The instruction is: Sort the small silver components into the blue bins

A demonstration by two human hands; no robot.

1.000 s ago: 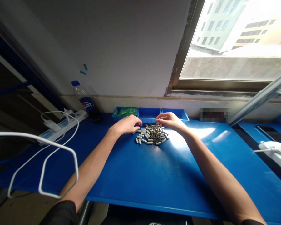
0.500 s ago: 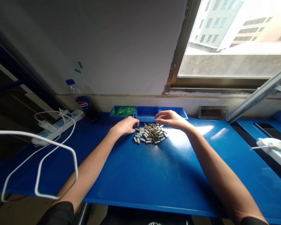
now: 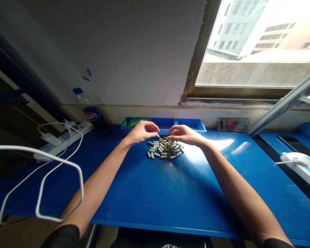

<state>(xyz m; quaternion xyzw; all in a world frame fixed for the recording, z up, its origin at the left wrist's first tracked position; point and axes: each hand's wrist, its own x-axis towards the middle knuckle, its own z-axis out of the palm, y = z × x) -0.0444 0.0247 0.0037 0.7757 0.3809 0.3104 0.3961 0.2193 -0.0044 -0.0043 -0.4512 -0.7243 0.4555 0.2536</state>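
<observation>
Left hand (image 3: 140,133): thumb and fingertips nearly together, pinching one small metal cylinder (image 3: 158,136) at the tips. It's at the far left edge of the pile, raised a little off the worktop (image 3: 155,193).

Right hand (image 3: 185,134): fingers curled, thumb and forefinger tips close, a narrow gap at most. Can't tell if anything's between them; too small to make out. It's over the far right edge of the pile.

Hands face each other, fingertips near but apart, held cylinder in the gap on the left side.

Loose pile sits between and just on the near side of both hands, roughly centred. Silver cylinders (image 3: 153,149) mostly at its left and near edges, a few at the right; thin dark-and-brass pins (image 3: 170,148) heaped in the middle and right, crossing every way.

Just beyond the hands, three blue trays in a row against the wall: left tray (image 3: 125,131) with green packets (image 3: 132,122), partly hidden by the left hand; middle tray (image 3: 167,122) behind the fingertips; right tray (image 3: 200,130) behind the right hand.

Bottle (image 3: 91,114) stands far left, white power strip (image 3: 51,148) just left of it.
</observation>
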